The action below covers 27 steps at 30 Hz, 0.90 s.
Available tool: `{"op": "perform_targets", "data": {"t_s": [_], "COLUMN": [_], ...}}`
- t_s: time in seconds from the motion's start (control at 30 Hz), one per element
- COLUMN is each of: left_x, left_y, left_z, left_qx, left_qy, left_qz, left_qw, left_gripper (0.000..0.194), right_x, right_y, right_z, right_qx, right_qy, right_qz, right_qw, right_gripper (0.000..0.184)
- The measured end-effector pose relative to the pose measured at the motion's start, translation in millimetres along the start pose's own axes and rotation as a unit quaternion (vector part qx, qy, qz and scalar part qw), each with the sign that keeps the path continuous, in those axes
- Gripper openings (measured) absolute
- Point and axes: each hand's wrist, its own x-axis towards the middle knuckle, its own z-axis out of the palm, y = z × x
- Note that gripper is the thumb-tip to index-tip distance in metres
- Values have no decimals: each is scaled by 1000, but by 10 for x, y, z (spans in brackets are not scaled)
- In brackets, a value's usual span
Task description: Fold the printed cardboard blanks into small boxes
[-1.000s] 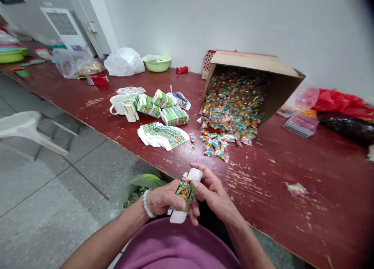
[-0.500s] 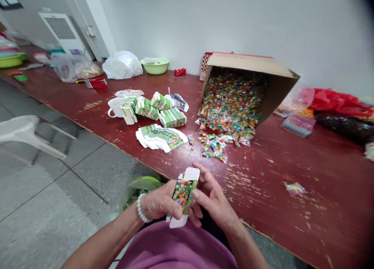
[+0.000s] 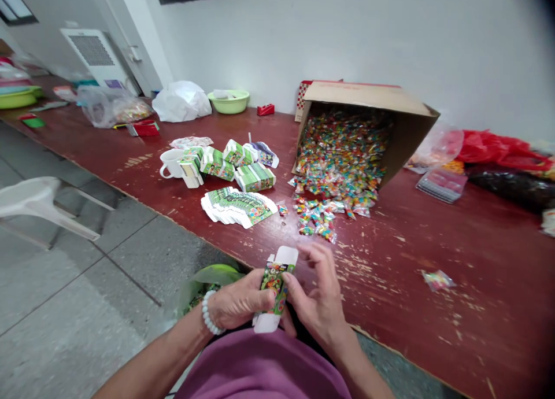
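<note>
A small green printed carton [image 3: 274,280], with white end flaps standing out at top and bottom, is tilted above my lap at the table's front edge. My left hand [image 3: 238,300], with a pale bead bracelet on the wrist, is closed around its left side, thumb across the front. My right hand [image 3: 318,292] has its thumb on the carton's right edge, and its forefinger reaches up by the top flap. Beyond them, flat printed cartons [image 3: 238,207] lie fanned out. Small candy packets [image 3: 318,217] spill from a cardboard box [image 3: 410,139] lying on its side.
Banded stacks of cartons [image 3: 255,176] stand beside a white mug [image 3: 172,163]. One loose packet [image 3: 437,280] lies to the right. Red plastic bags [image 3: 503,150] are at far right. Below the edge at left is a lined bin [image 3: 203,283]; a white stool [image 3: 39,202] stands farther left.
The carton has turned slightly more upright and shifted a little right. My right forefinger and thumb have moved against its upper right side. The view has tipped up a little.
</note>
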Motion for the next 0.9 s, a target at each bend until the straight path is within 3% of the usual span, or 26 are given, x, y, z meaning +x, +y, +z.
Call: {"op": "perform_targets", "data": {"t_s": [0.1,0.2,0.33,0.53,0.8,0.9], "left_x": [-4,-16,-15,38,66,52], "left_y": [-46,-65,-44,14,36,38], "left_z": [-26,-87,-146,-198,-243,-210], "left_qx": [26,91,141,163,184,179], "left_qy": [24,38,-4,-20,-50,-28], "left_qz": [-14,-21,-34,-45,-158,-148], "left_qw": [999,995,989,985,969,972], "left_gripper": [57,53,52,56,29,26], "right_x": [18,59,121,160,217,204], "right_y": [-54,-94,-102,-99,9,82], "right_z": [-46,-104,-175,-257,-355,-311], "right_qx": [-155,-177,-119,-51,61,140], "right_qy": [-21,-98,-184,-214,-349,-342], "right_qz": [-94,-104,-49,-41,65,95], "right_qw": [983,974,974,975,933,925], "right_gripper": [23,19,10,13,5,11]}}
